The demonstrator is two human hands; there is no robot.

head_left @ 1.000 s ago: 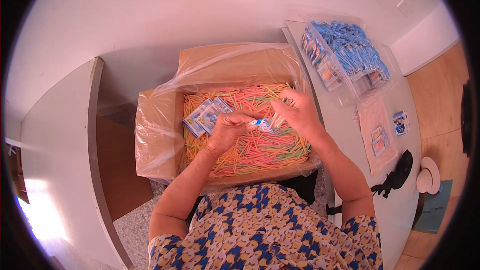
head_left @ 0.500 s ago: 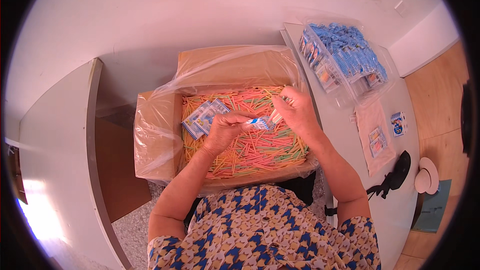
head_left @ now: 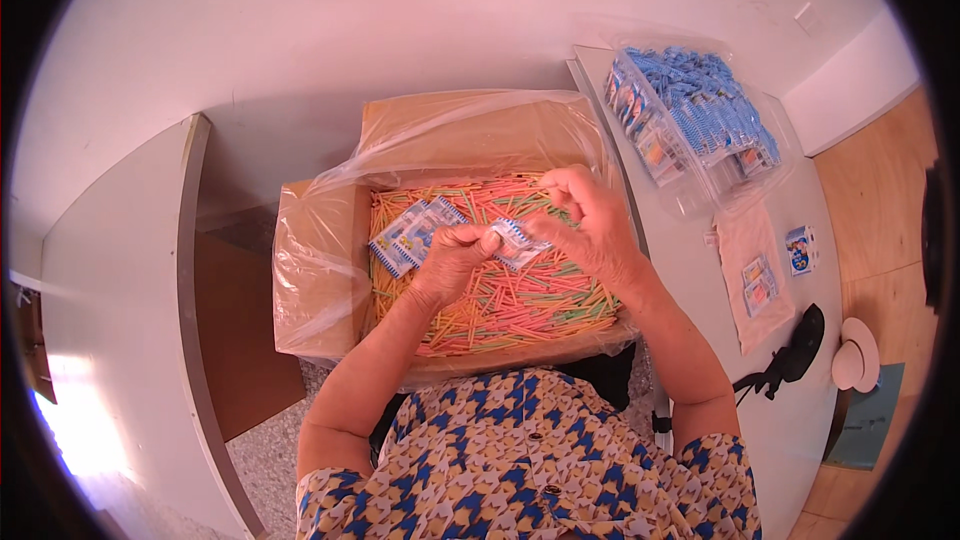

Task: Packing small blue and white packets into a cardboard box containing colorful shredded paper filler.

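Over an open carton my left hand point(head_left: 458, 262) pinches a small blue-and-white plastic packet point(head_left: 517, 244) between thumb and fingers. Something pinkish shows through the packet's film. At its right end is my right hand point(head_left: 592, 230), the thumb beside the packet's edge and the fingers apart and bent above it. I see no sticks in the right hand now. Below both hands, many thin pink, yellow and green sticks point(head_left: 500, 315) fill the carton. A few flat blue-and-white packets point(head_left: 405, 235) lie on the sticks, left of my left hand.
The cardboard carton point(head_left: 320, 285) is lined with clear plastic film. On the right-hand table, a clear tub point(head_left: 655, 145) holds many striped blue packets. Nearer are a pink cloth point(head_left: 735, 250) with small packets on it, a blue card point(head_left: 800, 250) and a black strapped object point(head_left: 795, 350). A grey panel point(head_left: 120, 290) stands left.
The pale sticks in my right hand have left its grasp, and its fingers have spread. The packet in my left hand now lies flatter, its face showing. The view has shifted slightly.
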